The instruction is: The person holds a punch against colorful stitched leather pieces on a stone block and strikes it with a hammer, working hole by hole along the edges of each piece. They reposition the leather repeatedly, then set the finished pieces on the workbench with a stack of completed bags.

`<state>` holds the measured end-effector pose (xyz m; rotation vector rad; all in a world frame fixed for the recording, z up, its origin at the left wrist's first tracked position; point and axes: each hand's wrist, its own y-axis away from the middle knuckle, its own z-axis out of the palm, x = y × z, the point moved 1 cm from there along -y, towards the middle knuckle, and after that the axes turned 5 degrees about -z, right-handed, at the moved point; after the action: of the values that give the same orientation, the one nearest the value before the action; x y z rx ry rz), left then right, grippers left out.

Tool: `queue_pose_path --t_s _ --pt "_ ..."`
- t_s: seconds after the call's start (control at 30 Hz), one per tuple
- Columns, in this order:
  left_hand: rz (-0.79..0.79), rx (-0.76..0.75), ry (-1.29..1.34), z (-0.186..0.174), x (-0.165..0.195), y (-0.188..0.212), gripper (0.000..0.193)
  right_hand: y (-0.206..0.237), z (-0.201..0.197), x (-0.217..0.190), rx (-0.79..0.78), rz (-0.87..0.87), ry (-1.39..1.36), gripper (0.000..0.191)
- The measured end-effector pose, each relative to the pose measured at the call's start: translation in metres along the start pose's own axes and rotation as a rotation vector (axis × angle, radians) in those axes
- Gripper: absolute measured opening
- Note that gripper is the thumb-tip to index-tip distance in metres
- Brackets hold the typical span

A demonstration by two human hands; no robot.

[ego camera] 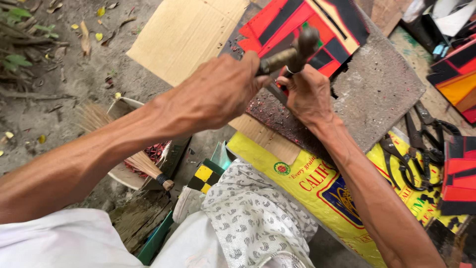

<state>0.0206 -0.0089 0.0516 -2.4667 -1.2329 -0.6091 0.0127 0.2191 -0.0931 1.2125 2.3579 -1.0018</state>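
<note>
Outdoor ground of bare grey dirt with scattered leaves formed the setting, and a rough grey stone slab (382,84) served as the work surface and as the reference point for this record.

On the slab's near edge, the left hand (220,92) was closed tight around the handle of a hammer (292,52), whose dark metal head stood raised just above the slab. The right hand (307,94) sat directly beside it on the slab, fingers pinched together on something small under the hammer; what it held could not be made out. A red, black and yellow patterned sheet (302,25) lay on the slab's far side, partly beneath the hammer head.

Beyond the slab's far left corner lay a plain cardboard sheet (183,34). Below the slab's near edge, a yellow printed sack (317,183) covered the ground. To the right of the slab, on that sack, rested several pairs of dark scissors (419,149), with more red and black pieces (458,173) next to them. Left of the slab and lower, a straw hand broom (129,149) rested in a shallow tray with red scraps. A patterned white cloth (253,213) lay nearest the camera, below the sack.
</note>
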Motion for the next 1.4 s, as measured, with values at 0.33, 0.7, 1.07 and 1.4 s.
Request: queue_pose_path --t_s 0.33,0.7,1.07,1.4 --pt "-0.398 -0.214 -0.033 0.020 -0.059 -0.004 0.040 -0.039 0.015 0.007 0.050 0.112 -0.349 0.007" --pt "-0.408 -0.215 -0.034 0.057 -0.059 -0.001 0.032 -0.030 0.004 0.025 0.353 0.505 -1.000 0.032" --pt "-0.365 -0.118 -0.011 0.066 -0.059 0.007 0.025 -0.010 0.017 0.003 0.190 0.265 -0.608 0.027" --pt "-0.325 -0.132 0.002 0.056 -0.066 0.009 0.035 -0.021 0.006 0.001 0.078 0.280 -0.432 0.014"
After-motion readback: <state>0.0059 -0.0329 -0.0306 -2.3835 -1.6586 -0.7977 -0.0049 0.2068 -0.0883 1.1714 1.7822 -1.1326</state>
